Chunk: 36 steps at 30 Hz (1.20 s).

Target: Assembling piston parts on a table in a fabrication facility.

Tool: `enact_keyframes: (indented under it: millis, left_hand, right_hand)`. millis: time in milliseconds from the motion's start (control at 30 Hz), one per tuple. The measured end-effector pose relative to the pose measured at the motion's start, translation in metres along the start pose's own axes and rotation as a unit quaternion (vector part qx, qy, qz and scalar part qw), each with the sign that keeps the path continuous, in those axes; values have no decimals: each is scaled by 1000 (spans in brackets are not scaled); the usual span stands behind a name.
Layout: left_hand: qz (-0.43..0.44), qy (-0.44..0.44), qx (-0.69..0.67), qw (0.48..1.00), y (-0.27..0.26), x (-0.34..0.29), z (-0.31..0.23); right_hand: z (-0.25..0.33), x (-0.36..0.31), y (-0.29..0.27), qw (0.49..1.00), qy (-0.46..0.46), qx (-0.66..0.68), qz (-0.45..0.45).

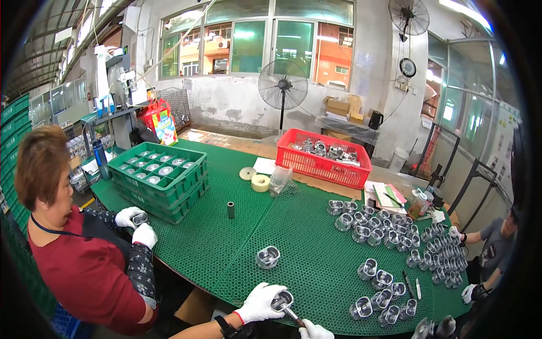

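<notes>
My left hand (263, 303), in a white glove, grips a silver metal piston (282, 301) at the table's near edge, its hollow side turned up. In my white-gloved right hand (316, 330) is a slim hand tool (293, 316) with a dark shaft; its tip reaches the piston, and its exact kind is unclear. Part of that hand is cut off by the lower edge. A single piston (268, 257) stands on the green mat (226, 260) just beyond my left hand. To the right stand several loose pistons (382, 279), beside two pen-like tools (418, 288).
At left a co-worker (84, 243) holds a piston (140, 218) near stacked green crates (158, 181) of pistons. A red basket (324, 175) of pistons stands at the back. A small dark cylinder (231, 209) and tape roll (260, 182) lie mid-table. Another person (497, 248) works at right beside rows of pistons.
</notes>
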<state>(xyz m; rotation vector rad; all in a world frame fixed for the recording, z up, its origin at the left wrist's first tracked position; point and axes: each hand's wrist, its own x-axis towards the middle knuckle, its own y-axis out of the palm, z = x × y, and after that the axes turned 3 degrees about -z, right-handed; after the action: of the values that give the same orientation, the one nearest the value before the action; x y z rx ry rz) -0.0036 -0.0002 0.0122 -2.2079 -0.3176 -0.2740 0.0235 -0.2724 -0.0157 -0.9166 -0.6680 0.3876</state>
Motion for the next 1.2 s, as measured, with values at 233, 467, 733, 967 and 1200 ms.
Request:
enact_keyframes:
  millis: [233, 467, 733, 967, 1200]
  left_hand:
    - [18, -38, -5, 999, -14, 4, -6]
    - [-2, 11, -29, 1000, -1, 5, 2]
    - [3, 101, 144, 984, -26, 11, -20]
    - [69, 106, 89, 988, -36, 14, -25]
    - [60, 104, 67, 990, -30, 6, -35]
  right_hand:
    - [4, 26, -14, 999, -35, -11, 34]
    - [11, 21, -11, 997, -30, -63, 37]
    - [58, 82, 26, 989, 83, -26, 121]
    - [54, 55, -7, 980, 87, 56, 169]
    - [37, 6, -11, 995, 30, 34, 92]
